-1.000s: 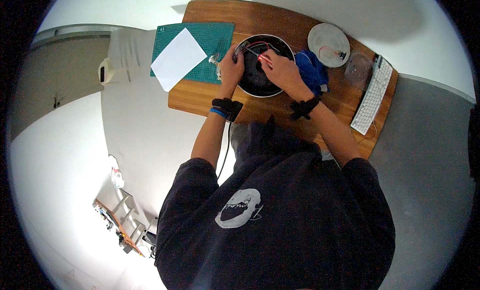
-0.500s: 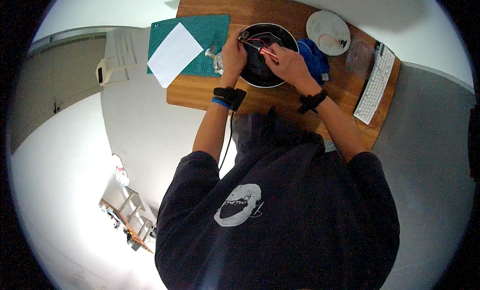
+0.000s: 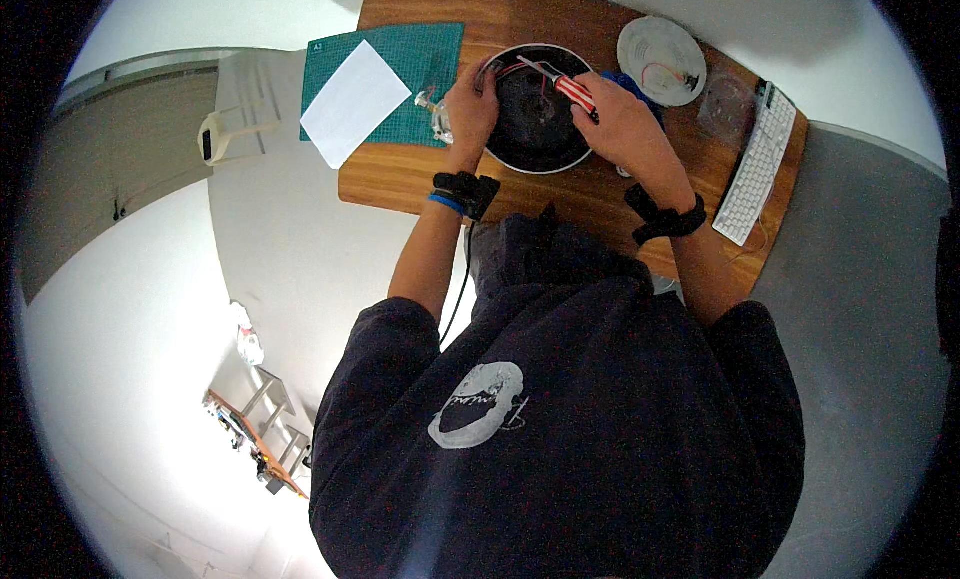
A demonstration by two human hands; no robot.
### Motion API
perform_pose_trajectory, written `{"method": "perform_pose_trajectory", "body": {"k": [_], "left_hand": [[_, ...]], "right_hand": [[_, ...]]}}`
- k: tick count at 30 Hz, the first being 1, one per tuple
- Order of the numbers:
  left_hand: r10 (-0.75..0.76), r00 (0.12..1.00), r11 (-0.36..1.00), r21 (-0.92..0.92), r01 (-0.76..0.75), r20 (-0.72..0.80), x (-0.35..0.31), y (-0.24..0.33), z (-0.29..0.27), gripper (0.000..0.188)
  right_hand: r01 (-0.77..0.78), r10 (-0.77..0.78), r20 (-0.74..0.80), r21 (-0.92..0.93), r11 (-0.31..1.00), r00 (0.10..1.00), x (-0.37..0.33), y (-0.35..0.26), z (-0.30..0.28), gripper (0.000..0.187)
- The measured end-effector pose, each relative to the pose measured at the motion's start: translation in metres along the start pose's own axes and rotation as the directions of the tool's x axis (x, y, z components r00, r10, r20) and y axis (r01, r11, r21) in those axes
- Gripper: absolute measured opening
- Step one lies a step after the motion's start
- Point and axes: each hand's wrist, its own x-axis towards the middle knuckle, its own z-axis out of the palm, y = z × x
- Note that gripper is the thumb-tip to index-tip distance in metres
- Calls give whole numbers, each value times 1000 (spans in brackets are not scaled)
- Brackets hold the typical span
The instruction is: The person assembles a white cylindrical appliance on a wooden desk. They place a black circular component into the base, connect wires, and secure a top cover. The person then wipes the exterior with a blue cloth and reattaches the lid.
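My right hand (image 3: 622, 119) is wrapped around a screwdriver (image 3: 577, 91) with a red-and-white striped handle. Its metal shaft points up and left, over a round black dish (image 3: 540, 129) with a white rim. My left hand (image 3: 470, 107) is at the dish's left rim, fingers closed on a small dark part (image 3: 489, 70). A thin red wire shows near that part inside the dish. The exact shape of what my left fingers grip is mostly hidden. Beside my left hand stands a small clear glass piece (image 3: 441, 124) with a metal fitting.
A green cutting mat (image 3: 435, 49) with a white paper sheet (image 3: 355, 104) lies on the left of the wooden table (image 3: 400, 184). To the right are a blue cloth (image 3: 628, 84), a white disc (image 3: 655, 44) with a red wire, a clear tray (image 3: 727, 109) and a white keyboard (image 3: 757, 164).
My right hand has drawn right, away from my left hand, carrying the screwdriver, and more of the metal shaft shows. My left hand stays at the dish's rim. The blue cloth is now more covered.
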Motion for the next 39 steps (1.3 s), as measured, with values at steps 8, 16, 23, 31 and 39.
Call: {"method": "perform_pose_trajectory", "body": {"k": [8,16,23,31,39], "left_hand": [[47,998,997,-58,-49,-34,-17,15,12,26],[151,983,984,-77,-159,-101,-19,10,16,24],[146,981,986,-62,-155,-126,-23,4,20,24],[153,977,982,-84,-167,-149,-26,6,21,22],[131,979,980,-132,-152,-158,-26,5,20,22]], "right_hand": [[-44,40,37,107,993,998,-7,-2,-26,29],[203,-187,-206,57,978,960,8,-14,-22,27],[224,-221,-153,6,975,963,13,-30,-22,27],[221,-230,-160,-69,973,960,18,-37,-12,28],[178,-181,-134,-36,983,974,18,-54,-13,28]]}}
